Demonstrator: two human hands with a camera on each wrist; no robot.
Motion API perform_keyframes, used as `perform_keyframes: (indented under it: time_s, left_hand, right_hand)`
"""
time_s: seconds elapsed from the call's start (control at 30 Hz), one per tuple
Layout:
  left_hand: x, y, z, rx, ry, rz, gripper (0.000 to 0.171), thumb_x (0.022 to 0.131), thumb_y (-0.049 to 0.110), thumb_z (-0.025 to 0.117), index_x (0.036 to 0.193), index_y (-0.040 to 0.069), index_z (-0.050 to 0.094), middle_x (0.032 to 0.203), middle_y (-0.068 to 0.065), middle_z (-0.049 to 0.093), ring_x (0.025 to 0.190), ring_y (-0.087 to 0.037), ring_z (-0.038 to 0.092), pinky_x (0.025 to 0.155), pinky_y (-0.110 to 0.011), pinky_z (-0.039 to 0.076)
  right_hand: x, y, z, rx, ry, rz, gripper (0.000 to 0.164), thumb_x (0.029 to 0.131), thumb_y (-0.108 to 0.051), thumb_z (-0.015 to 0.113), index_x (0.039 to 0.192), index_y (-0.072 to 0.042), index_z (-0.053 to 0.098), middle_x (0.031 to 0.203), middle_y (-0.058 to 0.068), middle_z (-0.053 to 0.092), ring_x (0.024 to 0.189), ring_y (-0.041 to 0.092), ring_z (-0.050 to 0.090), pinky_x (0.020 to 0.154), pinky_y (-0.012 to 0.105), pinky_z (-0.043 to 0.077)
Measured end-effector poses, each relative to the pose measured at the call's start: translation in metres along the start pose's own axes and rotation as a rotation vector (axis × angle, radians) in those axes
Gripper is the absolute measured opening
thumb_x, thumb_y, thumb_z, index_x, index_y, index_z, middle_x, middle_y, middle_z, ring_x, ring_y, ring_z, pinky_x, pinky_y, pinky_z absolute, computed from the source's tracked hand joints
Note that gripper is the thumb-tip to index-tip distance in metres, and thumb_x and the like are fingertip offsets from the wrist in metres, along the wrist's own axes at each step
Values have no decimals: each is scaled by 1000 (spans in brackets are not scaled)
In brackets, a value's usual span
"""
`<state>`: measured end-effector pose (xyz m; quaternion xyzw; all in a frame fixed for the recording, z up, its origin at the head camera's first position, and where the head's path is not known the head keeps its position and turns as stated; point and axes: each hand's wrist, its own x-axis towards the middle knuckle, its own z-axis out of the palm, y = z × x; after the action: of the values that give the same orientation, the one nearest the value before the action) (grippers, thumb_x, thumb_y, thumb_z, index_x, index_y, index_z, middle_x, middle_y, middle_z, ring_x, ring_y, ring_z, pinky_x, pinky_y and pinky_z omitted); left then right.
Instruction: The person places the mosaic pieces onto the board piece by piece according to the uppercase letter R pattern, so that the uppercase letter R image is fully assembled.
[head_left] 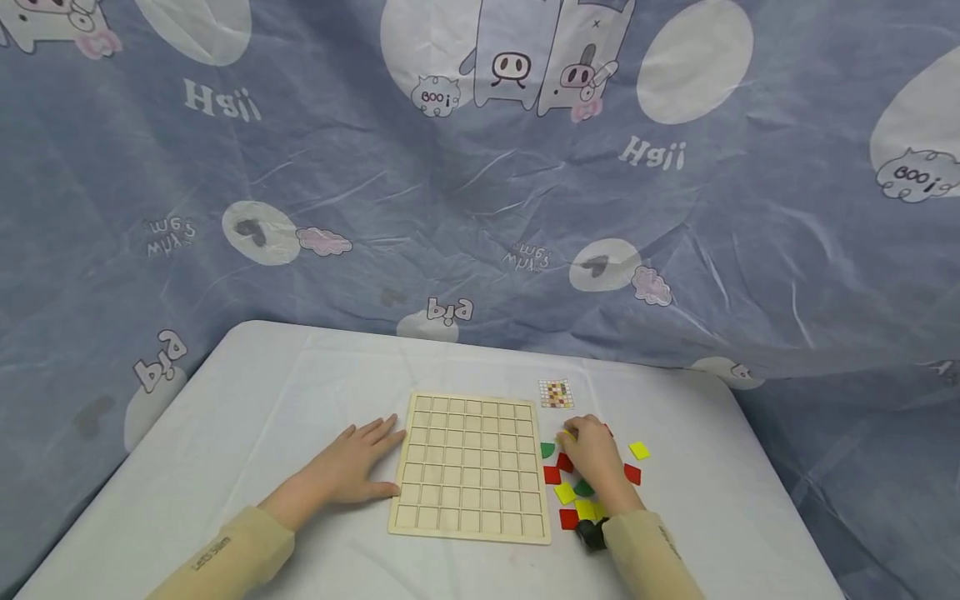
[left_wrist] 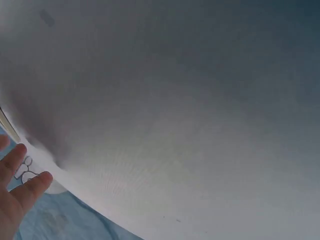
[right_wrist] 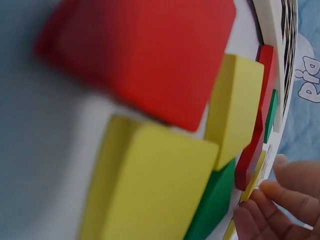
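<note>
A pale wooden board (head_left: pixel 471 467) with a grid of square recesses lies flat on the table. My left hand (head_left: pixel 356 462) rests beside its left edge, fingers spread and straight, fingertips touching the rim. In the left wrist view only part of that hand (left_wrist: pixel 20 192) shows. My right hand (head_left: pixel 596 454) is over loose coloured tiles right of the board, its thumb and fingertips pinching a yellow tile (head_left: pixel 568 434). In the right wrist view the curled fingers (right_wrist: pixel 280 200) meet at a yellow edge, and red, yellow and green tiles loom close.
Near the board's right edge lie red tiles (head_left: pixel 568 519), yellow tiles (head_left: pixel 565 493) and a rounded green tile (head_left: pixel 547 450). Another yellow tile (head_left: pixel 639 450) lies farther right. A small printed grid card (head_left: pixel 557 393) sits behind them. Patterned blue-grey cloth (head_left: pixel 480 208) hangs behind the white table (head_left: pixel 322 375).
</note>
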<state>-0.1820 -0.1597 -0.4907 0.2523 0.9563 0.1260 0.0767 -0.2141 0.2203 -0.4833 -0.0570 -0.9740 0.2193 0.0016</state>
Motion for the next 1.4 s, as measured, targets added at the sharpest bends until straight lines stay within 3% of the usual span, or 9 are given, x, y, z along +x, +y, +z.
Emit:
perform_keyframes:
  time_s: [0.37,0.6,0.77,0.97,1.17,1.4]
  left_hand:
    - [-3,-1,9,-85,-46,29,89,85,60,66,153,10,36,159,-16,32,148,-40,27,115,-66,25]
    - [-3,0,12,-166,-69,40,99,81,62,67,153,4,32,161,-19,25,150,-41,21,118,-64,20]
    - [-3,3,14,-178,-80,45,103,80,65,67,154,3,30,162,-18,22,151,-38,20,120,-61,19]
    - [-1,1,15,-180,-82,46,102,80,63,68,155,4,28,163,-17,21,151,-37,18,121,-59,18]
    - [0,1,17,-182,-91,42,103,81,64,66,155,4,26,163,-18,19,152,-37,17,121,-60,16]
    - [-3,4,15,-203,-92,42,101,82,62,66,155,5,27,164,-16,19,152,-36,16,121,-61,16]
  right_hand:
    - [6,-3,4,132,-41,193,32,87,-15,75,111,4,65,97,17,63,79,24,56,71,33,55]
    - [8,4,4,348,-82,308,30,86,-17,76,107,1,65,89,12,63,76,21,55,62,24,46]
    - [10,2,7,505,-74,348,30,87,-20,75,111,-3,67,87,9,68,72,17,59,63,19,48]
    - [15,-23,19,624,-57,230,25,85,-18,78,104,-3,70,82,5,71,66,13,64,63,22,54]
    - [14,-71,31,551,-76,6,15,85,-15,77,97,-8,74,84,4,72,70,14,66,64,26,55]
    - [19,-111,51,488,-140,-172,7,87,-10,74,94,-9,74,87,4,72,74,15,64,65,25,53]
